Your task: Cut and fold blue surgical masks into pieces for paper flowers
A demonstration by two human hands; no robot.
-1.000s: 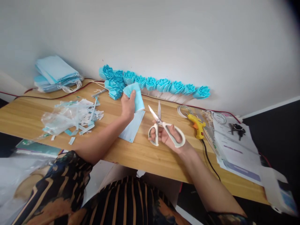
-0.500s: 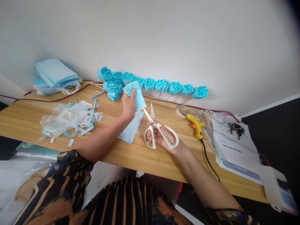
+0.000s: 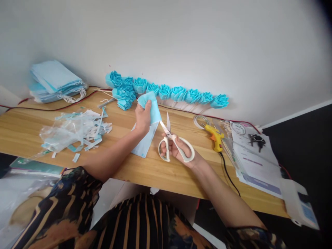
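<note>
Pinched in my left hand (image 3: pixel 143 117) is a folded piece of light blue face-mask fabric (image 3: pixel 155 110), raised above the table. My right hand (image 3: pixel 178 148) has its fingers through the handles of white-handled scissors (image 3: pixel 168 135). Their blades are spread apart, and one blade tip meets or passes behind the lower right edge of the fabric; I cannot tell which. Below my left hand a flat pale blue mask sheet (image 3: pixel 145 143) lies on the wooden table (image 3: pixel 124 162), partly hidden by my wrist.
Blue fabric flowers (image 3: pixel 178 94) line the wall. A stack of masks (image 3: pixel 57 81) stands at back left, with a plastic bag (image 3: pixel 67 129) and cut scraps (image 3: pixel 97 133) nearer. To the right are a yellow glue gun (image 3: pixel 214 136) with its cord, papers (image 3: pixel 255 162) and keys (image 3: pixel 257 140).
The scissors have moved slightly left, so a blade tip now reaches the fabric's lower edge. The held fabric has shifted a little. The whole view has also moved slightly.
</note>
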